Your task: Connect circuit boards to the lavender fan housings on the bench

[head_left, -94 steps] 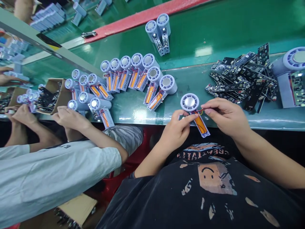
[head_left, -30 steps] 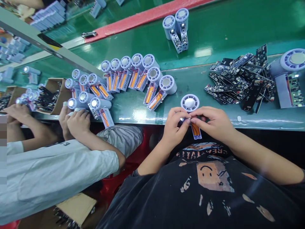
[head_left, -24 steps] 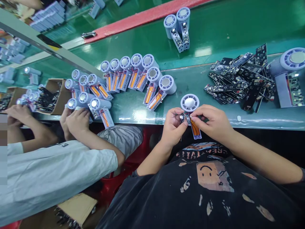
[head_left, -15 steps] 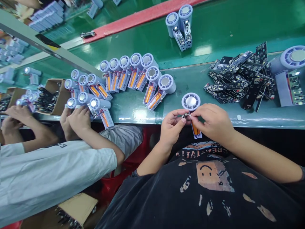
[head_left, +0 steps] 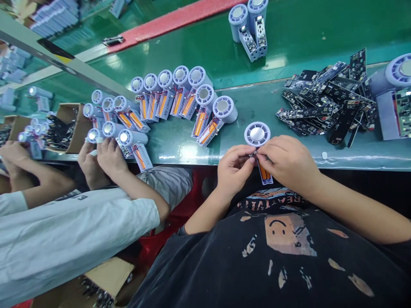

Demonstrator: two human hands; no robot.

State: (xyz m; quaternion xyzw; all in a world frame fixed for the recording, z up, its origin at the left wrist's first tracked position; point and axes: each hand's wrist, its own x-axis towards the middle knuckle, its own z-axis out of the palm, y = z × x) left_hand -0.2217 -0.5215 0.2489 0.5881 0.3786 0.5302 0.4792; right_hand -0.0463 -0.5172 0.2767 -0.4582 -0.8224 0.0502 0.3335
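A small part (head_left: pixel 252 155) is pinched at the fingertips of the left hand (head_left: pixel 234 167); the right hand (head_left: pixel 285 159) is placed close against it, its own grip undeterminable. Partly covered by the 2 hands, 1 fan unit (head_left: pixel 257 134) is located at the front edge of the bench (head_left: pixel 180 149), its orange insert (head_left: pixel 265 173) exposed.

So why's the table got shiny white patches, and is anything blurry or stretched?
Head view: the table catches glare, likely from lamps overhead; head view: the pale stack at top left looks soft, the nearest fan sharper; head view: the right-edge fan looks stretched, perhaps by the lens.
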